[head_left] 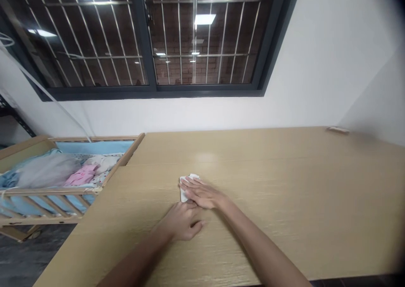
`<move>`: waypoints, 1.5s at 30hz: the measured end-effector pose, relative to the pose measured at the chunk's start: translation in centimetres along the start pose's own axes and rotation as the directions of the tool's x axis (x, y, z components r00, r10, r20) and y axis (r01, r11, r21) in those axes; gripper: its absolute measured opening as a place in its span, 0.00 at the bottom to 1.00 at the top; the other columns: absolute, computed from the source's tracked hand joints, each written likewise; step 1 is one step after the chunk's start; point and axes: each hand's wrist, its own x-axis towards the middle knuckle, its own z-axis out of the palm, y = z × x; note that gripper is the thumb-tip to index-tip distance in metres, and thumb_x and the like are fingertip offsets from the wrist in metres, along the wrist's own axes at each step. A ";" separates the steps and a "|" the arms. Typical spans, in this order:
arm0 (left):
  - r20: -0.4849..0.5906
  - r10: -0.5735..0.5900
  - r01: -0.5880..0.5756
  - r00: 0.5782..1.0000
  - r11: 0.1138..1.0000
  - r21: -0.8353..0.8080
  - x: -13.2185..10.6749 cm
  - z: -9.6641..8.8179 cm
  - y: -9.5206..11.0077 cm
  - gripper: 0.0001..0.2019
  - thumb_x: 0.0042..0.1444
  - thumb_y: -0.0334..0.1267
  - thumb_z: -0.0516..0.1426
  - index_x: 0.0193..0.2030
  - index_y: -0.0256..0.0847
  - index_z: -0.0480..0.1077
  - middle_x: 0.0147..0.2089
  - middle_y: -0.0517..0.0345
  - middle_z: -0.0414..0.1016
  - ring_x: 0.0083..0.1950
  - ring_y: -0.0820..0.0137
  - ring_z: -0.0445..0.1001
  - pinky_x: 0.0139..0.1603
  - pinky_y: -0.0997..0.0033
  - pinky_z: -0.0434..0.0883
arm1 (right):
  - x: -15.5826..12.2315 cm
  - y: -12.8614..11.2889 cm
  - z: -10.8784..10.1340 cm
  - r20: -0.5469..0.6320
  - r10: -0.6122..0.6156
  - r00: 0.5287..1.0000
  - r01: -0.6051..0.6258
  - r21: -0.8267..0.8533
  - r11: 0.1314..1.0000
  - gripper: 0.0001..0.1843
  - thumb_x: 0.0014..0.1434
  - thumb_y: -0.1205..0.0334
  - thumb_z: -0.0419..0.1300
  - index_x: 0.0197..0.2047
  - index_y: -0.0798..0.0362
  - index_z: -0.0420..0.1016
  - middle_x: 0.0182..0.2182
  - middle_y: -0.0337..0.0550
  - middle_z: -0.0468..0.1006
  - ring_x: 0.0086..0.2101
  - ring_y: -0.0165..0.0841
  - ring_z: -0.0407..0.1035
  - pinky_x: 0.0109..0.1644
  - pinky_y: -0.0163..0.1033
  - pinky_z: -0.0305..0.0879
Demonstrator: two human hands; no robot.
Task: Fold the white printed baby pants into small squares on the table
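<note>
A small white cloth or folded tissue (183, 196) lies on the pale wooden tabletop (272, 186). My right hand (201, 193) rests flat over it, fingers stretched out toward the left and covering much of it. Just below, my left hand (184, 221) is closed, its fingers curled and its thumb pointing right. Its knuckles meet the lower edge of the cloth and the right hand's fingers. What the left fingers hold, if anything, is hidden.
A wooden crib (53, 192) with blue lining, holding a pink cloth (82, 174) and other bedding, stands against the table's left side. A thin, flat light-coloured object (338, 130) lies at the far right edge. Behind are a white wall and a barred window (202, 90).
</note>
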 end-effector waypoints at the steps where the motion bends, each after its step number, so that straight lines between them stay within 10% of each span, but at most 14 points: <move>1: 0.020 0.016 -0.016 1.000 1.000 0.002 0.0 -0.1 0.0 0.20 0.63 0.49 0.55 0.58 0.47 0.75 0.53 0.50 0.81 0.55 0.54 0.78 0.54 0.54 0.75 | 0.2 0.6 -0.2 -0.009 0.011 1.000 -0.011 -0.015 1.000 0.28 0.74 0.42 0.41 0.73 0.35 0.55 0.73 0.32 0.53 0.72 0.36 0.43 0.76 0.50 0.35; 9: 0.016 0.056 -0.056 0.998 0.998 -0.015 0.1 0.7 -0.7 0.24 0.65 0.47 0.54 0.66 0.45 0.67 0.70 0.51 0.64 0.69 0.58 0.67 0.64 0.56 0.70 | 0.6 4.7 -0.7 -0.131 0.182 0.975 -0.193 -0.076 0.978 0.35 0.73 0.40 0.36 0.76 0.47 0.47 0.74 0.42 0.47 0.73 0.37 0.39 0.76 0.51 0.35; 17: -0.358 -0.278 0.315 0.891 0.948 0.048 1.4 0.6 -2.7 0.14 0.68 0.45 0.49 0.41 0.42 0.73 0.41 0.48 0.79 0.47 0.58 0.76 0.51 0.57 0.71 | -0.4 4.7 0.1 -0.505 0.166 0.847 -0.225 -0.059 0.972 0.32 0.73 0.45 0.42 0.73 0.52 0.52 0.69 0.54 0.60 0.68 0.43 0.53 0.71 0.54 0.49; 21: -0.304 -0.458 0.526 0.835 0.826 0.202 1.5 0.1 -3.3 0.19 0.68 0.51 0.47 0.37 0.41 0.71 0.38 0.45 0.78 0.44 0.55 0.77 0.46 0.57 0.69 | -0.5 4.0 -0.3 -0.586 0.134 0.799 -0.211 -0.064 0.975 0.27 0.70 0.50 0.51 0.66 0.54 0.62 0.58 0.55 0.69 0.60 0.45 0.62 0.65 0.53 0.58; 32: -0.154 -0.522 0.541 0.839 0.829 0.140 2.2 0.9 -3.5 0.15 0.70 0.47 0.48 0.41 0.40 0.70 0.42 0.46 0.80 0.44 0.60 0.80 0.38 0.68 0.66 | -0.2 3.6 0.3 -0.476 0.088 0.875 -0.189 -0.169 0.967 0.14 0.68 0.60 0.56 0.54 0.52 0.74 0.49 0.49 0.74 0.52 0.41 0.67 0.59 0.48 0.60; 39: -0.061 -0.464 0.467 0.884 0.882 0.064 0.7 -1.9 -1.8 0.11 0.67 0.45 0.50 0.40 0.41 0.68 0.40 0.48 0.79 0.42 0.60 0.78 0.37 0.68 0.65 | -2.1 -2.2 1.8 -0.429 0.201 0.881 -0.326 -0.241 0.914 0.11 0.71 0.62 0.53 0.53 0.55 0.70 0.50 0.55 0.73 0.51 0.44 0.65 0.57 0.49 0.59; 45: 0.004 -0.423 0.415 0.906 0.887 -0.203 -7.8 -4.4 1.2 0.18 0.61 0.55 0.53 0.29 0.44 0.61 0.28 0.62 0.68 0.31 0.68 0.69 0.32 0.71 0.62 | -6.8 -11.1 5.0 -0.398 0.273 0.876 -0.276 0.050 0.960 0.07 0.67 0.58 0.56 0.46 0.50 0.69 0.45 0.50 0.75 0.49 0.44 0.66 0.57 0.52 0.57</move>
